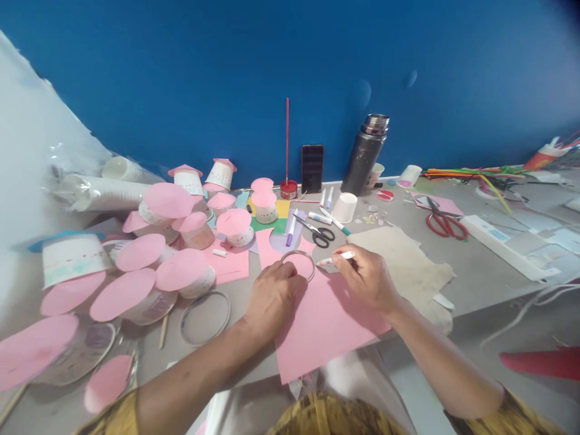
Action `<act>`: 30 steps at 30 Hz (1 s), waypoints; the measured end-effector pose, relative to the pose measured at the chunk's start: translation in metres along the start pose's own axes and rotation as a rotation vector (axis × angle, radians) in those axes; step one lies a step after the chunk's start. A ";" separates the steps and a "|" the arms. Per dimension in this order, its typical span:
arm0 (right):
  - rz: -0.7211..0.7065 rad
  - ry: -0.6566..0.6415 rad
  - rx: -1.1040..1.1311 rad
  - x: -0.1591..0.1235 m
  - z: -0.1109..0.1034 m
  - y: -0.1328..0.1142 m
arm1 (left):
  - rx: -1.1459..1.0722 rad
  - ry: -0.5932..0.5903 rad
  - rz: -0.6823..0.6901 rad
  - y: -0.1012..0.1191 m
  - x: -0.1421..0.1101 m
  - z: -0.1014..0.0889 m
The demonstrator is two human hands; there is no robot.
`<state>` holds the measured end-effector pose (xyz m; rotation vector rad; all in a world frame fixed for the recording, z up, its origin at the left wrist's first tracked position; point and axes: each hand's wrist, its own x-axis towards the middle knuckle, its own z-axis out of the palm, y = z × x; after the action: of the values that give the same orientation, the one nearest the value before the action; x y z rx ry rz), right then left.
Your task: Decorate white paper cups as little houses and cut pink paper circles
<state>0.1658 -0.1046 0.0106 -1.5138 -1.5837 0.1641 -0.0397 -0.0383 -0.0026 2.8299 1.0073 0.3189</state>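
A sheet of pink paper [326, 323] lies in front of me, with rounded cutouts along its far edge. My left hand [277, 296] holds a thin silver-grey ring [312, 266] flat against the sheet, fingers bent over its near left side. In my right hand [369, 275] is a white marker [343, 257], its tip pointing left at the ring's right edge. I cannot tell whether the tip touches the paper. Black-handled scissors [322, 237] lie just beyond the ring. A larger ring [205, 318] rests on the table left of my left wrist.
Several paper cups with pink paper discs [233, 225] crowd the left side. Behind stand a phone [312, 169], a dark flask [365, 154] and a white cup [345, 208]. To the right are a torn beige sheet [399, 266], red-handled scissors [446, 226] and a white power strip [502, 248].
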 end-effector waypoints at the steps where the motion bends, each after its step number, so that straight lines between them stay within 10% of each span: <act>1: -0.009 0.001 -0.007 -0.001 0.001 0.001 | -0.006 -0.002 -0.005 0.000 0.000 0.000; 21: -0.382 -0.018 -0.068 -0.042 0.018 -0.029 | -0.136 0.030 -0.055 -0.003 0.007 0.000; 30: -0.089 0.071 -0.128 -0.019 -0.032 -0.019 | -0.053 -0.050 -0.021 0.000 0.005 -0.008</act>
<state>0.1700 -0.1404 0.0318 -1.5256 -1.6267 -0.0415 -0.0382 -0.0347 0.0059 2.7635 1.0027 0.2679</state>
